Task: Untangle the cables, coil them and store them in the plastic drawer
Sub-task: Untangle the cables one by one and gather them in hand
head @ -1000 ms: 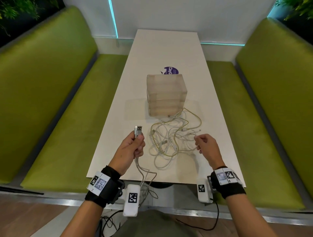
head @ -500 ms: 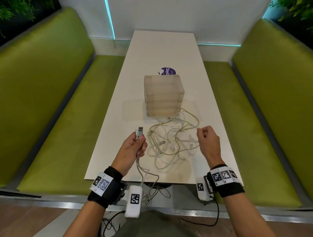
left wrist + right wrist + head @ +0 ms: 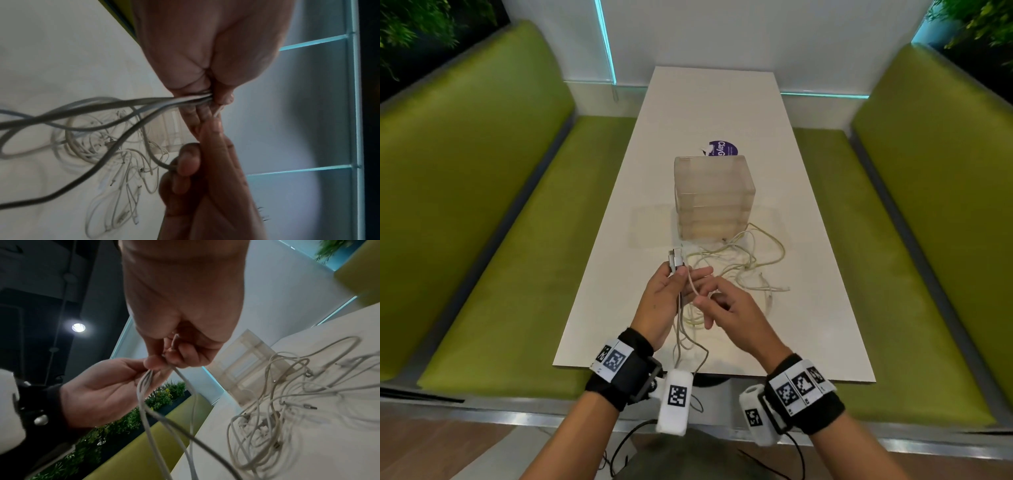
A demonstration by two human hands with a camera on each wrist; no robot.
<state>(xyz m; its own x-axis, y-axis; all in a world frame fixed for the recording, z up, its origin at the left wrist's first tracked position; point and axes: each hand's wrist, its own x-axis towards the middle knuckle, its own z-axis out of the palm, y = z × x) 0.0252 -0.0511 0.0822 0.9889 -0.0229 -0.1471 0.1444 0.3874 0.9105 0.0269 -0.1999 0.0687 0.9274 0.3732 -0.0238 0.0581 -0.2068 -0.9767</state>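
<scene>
Hands meet above the table edge: left hand [image 3: 661, 298] grips cable loops [image 3: 681, 329]; right hand [image 3: 729, 315] apparently pinches one.

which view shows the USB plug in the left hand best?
Head view. The USB plug sticks up clear above the left hand, metal shell visible. The left wrist view shows only the cable strands entering the fist; the plug is hidden behind the hand. The right wrist view shows the strands but no plug.

Grey cable [image 3: 680, 329] in the left hand [image 3: 664, 301]; cream and yellowish tangle [image 3: 743, 267] beyond the right hand [image 3: 732, 318] on the white worktop [image 3: 808, 308]; translucent drawer [image 3: 714, 197]; green benches [image 3: 482, 205]
</scene>
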